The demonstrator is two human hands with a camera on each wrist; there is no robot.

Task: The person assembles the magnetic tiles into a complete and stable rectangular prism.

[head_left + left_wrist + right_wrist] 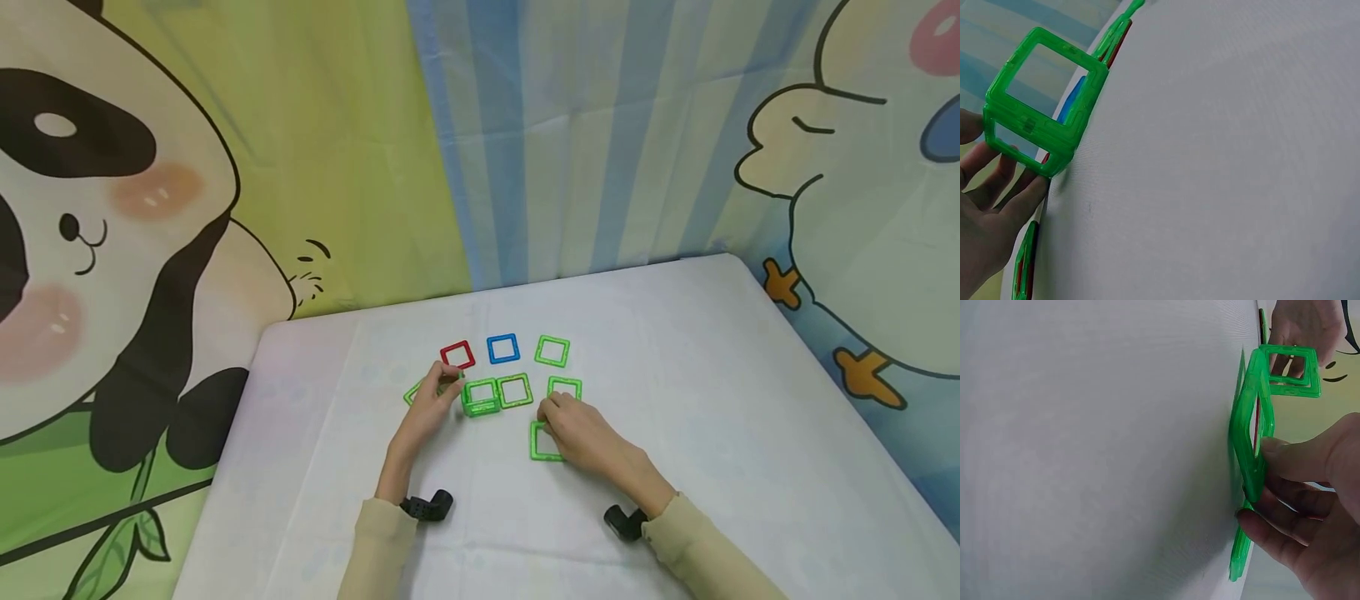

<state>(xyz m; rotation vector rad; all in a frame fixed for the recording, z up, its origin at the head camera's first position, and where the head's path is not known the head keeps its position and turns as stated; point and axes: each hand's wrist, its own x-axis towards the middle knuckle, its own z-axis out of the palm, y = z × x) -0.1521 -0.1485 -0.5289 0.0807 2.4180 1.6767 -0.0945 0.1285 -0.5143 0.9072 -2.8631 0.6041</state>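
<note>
Pinching the near green frame point(1242, 425) w/ the R hand point(588, 429): thumb on one face, fingers behind, frame tilted off flat. Can't tell if its low edge touches the white table point(337, 500). L hand point(426, 410) at approx 9 o'clock of R, thumb + fingers curled round the 9 o'clock side of the green box point(480, 410), i.e. upright green panels; grip force n/a from here.

Held frame sits approx 4 o'clock of box. Flat pcs: loose green frame point(517, 404) right beside box at 3; far green frame point(566, 380) at 11 of R hand; half-hidden green frame point(411, 392) by L hand, 9 of box. Back row re box: red frame point(453, 344) at 11, blue frame point(505, 360) at 1, corner green frame point(550, 363) at 2.

Handling (my est.): frames prob. v. light, stiff plastic, smooth so a bit slippery, not fragile singly. Box is the weak bit: edge-to-edge joints could fold if knocked. Best hold = fingertip pinch across a rim, mid-side, joining edge left free. Box: low on side walls, light squeeze only.
</note>
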